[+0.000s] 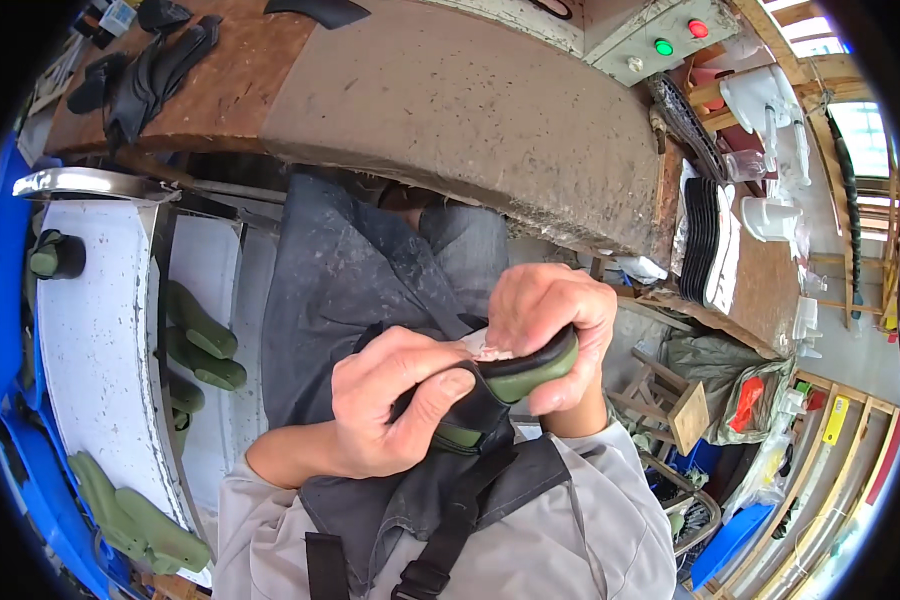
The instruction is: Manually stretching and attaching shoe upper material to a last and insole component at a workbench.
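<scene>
- In front of the chest, between both hands: a green shoe last with a black upper around part of it; rounded green end toward the right hand.
- At the left hand: thumb and bent forefinger clamped on the black upper, thumb lying on its outer face. Not possible to tell: placement of the remaining fingertips, hidden behind the work.
- At the right hand: thumb against the underside of the rounded end, fingers curled together over the upper edge; clamped around the green shoe last.
- Between the hands, at the top edge of the work: a pale, pinkish ragged strip, close to the right fingertips.
- Below the work, over the lap: a dark grey apron, marked with pale specks.
- Beyond the lap: a brown workbench, with black cut pieces at its left end.
- To the left: a white-shelved rack, bearing further green lasts.
- To the right: a stack of black, sole-shaped pieces; lower down, a small wooden stool.
- At the far right of the workbench: a control box with red and green buttons.
</scene>
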Available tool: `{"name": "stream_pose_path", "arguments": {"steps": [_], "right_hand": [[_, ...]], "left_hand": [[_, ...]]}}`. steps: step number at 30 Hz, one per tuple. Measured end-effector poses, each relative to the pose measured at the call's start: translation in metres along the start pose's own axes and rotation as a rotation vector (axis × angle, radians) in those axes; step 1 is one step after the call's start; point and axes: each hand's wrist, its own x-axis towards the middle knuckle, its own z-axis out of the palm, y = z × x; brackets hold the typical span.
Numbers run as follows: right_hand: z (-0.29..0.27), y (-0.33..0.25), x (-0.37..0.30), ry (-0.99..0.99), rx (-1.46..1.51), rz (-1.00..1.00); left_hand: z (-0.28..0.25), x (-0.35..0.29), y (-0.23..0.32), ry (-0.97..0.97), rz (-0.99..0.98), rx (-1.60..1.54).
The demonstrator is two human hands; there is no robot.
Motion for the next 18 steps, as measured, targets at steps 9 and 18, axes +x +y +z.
{"name": "stream_pose_path", "arguments": {"steps": [9, 18], "right_hand": [[0.003, -0.007, 0.000, -0.056, -0.030, -0.080], [0.016, -0.013, -0.007, -0.044, -0.095, -0.126]], "left_hand": [[0.001, 0.006, 0.003, -0.031, -0.011, -0.073], [-0.019, 0.032, -0.009, -0.532, -0.613, -0.622]]}}
